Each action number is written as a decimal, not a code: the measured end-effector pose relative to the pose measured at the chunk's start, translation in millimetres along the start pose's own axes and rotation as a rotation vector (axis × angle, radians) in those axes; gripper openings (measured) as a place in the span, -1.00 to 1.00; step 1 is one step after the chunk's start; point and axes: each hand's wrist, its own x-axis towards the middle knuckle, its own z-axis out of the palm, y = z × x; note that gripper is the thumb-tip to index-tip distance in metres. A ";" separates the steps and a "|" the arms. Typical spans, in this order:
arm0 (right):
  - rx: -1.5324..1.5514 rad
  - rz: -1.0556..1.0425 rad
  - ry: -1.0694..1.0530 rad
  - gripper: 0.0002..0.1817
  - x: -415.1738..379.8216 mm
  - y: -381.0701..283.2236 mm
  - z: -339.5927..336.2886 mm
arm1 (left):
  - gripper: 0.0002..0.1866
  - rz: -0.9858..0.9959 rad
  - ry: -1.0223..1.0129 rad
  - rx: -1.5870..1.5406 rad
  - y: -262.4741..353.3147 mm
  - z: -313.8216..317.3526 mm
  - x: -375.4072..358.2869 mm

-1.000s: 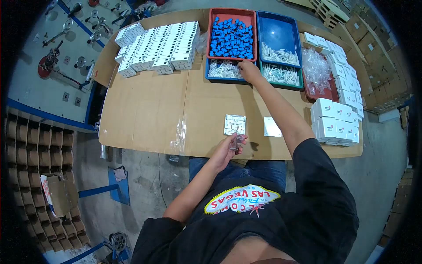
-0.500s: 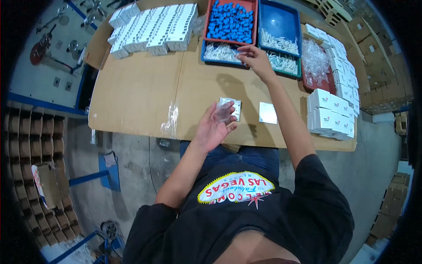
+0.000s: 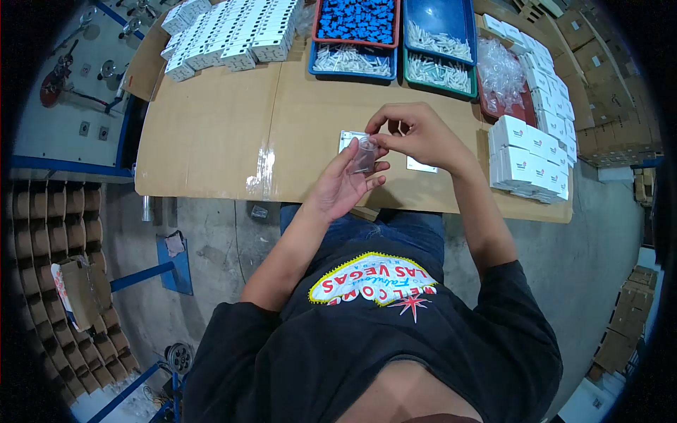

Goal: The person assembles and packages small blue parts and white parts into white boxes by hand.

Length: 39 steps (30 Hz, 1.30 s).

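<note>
My left hand (image 3: 333,189) holds a small clear plastic bag (image 3: 364,156) upright between thumb and fingers, over the front part of the cardboard-covered table. At the bag's top edge, my right hand (image 3: 419,137) is closed in a pinch, with thumb and forefinger against its mouth. Whatever lies between those right fingertips is too small to make out. Partly hidden behind the bag is a white plate with small holes (image 3: 347,138). A second white plate (image 3: 421,166) lies under my right hand, mostly covered by it.
Along the back stand a red tray of blue plastic pieces (image 3: 356,21), a blue tray (image 3: 326,72) and a green tray (image 3: 441,87) with white plugs, and another blue tray (image 3: 437,21). Clear bags (image 3: 501,74) fill a red tray. White boxes are stacked right (image 3: 525,166) and left (image 3: 240,35).
My right hand has come back from the plug trays to the bag in my left hand. Its fingers now meet at the bag's mouth. The camera view has shifted slightly.
</note>
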 end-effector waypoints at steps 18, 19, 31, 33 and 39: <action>0.123 -0.076 -0.147 -0.58 8.8 18.4 26.3 | -0.57 0.004 -0.011 0.009 -5.5 -13.1 -1.3; 0.126 -0.072 -0.149 -0.58 8.9 20.4 25.2 | -0.57 0.002 -0.007 0.005 -5.6 -10.8 -1.6; 0.285 0.060 -0.239 -0.50 10.2 48.4 30.9 | -0.58 -0.004 0.034 -0.016 -15.3 -35.5 6.3; 0.386 0.187 -0.219 -0.52 10.7 53.8 15.5 | -0.53 -0.020 0.049 -0.009 -15.2 -34.6 6.0; -0.043 0.378 0.475 -0.73 32.3 200.5 -54.0 | -0.42 -0.056 0.196 0.101 -17.0 -32.3 2.7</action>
